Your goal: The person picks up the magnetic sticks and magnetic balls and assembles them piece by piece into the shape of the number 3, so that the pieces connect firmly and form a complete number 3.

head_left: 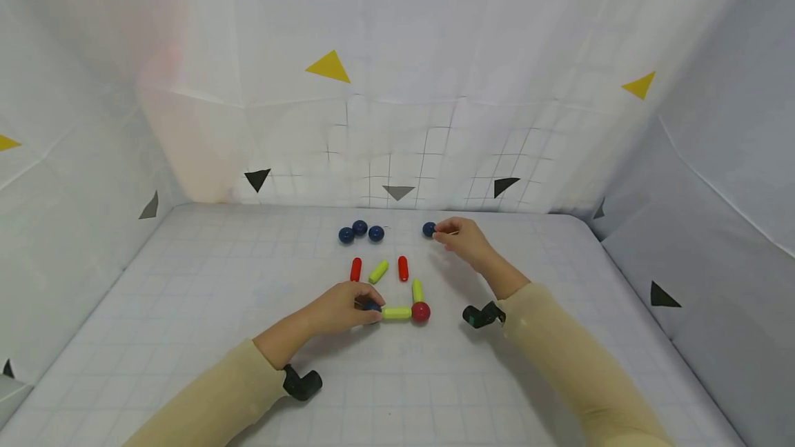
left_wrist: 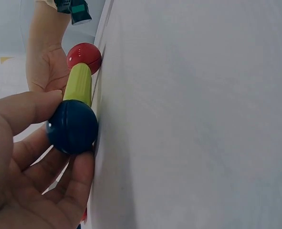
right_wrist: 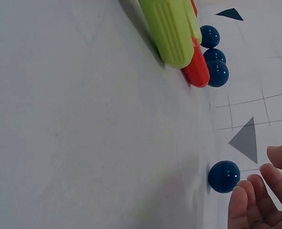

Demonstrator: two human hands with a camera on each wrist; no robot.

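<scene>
My left hand (head_left: 344,307) grips a dark blue ball (left_wrist: 72,127) between thumb and fingers. Against that ball sits one end of a yellow-green rod (head_left: 396,312), whose other end meets a red ball (head_left: 420,312). A second yellow-green rod (head_left: 417,290) runs from the red ball toward the back. Farther off, my right hand (head_left: 466,240) reaches to a lone blue ball (right_wrist: 224,176). In the right wrist view its thumb and fingers are spread apart beside that ball, not around it; whether they touch it is unclear.
Behind the left hand lie a red rod (head_left: 355,269), a loose yellow-green rod (head_left: 379,271) and another red rod (head_left: 403,268). Several blue balls (head_left: 359,227) cluster at the back of the white table (head_left: 186,281). White sheeting walls it in.
</scene>
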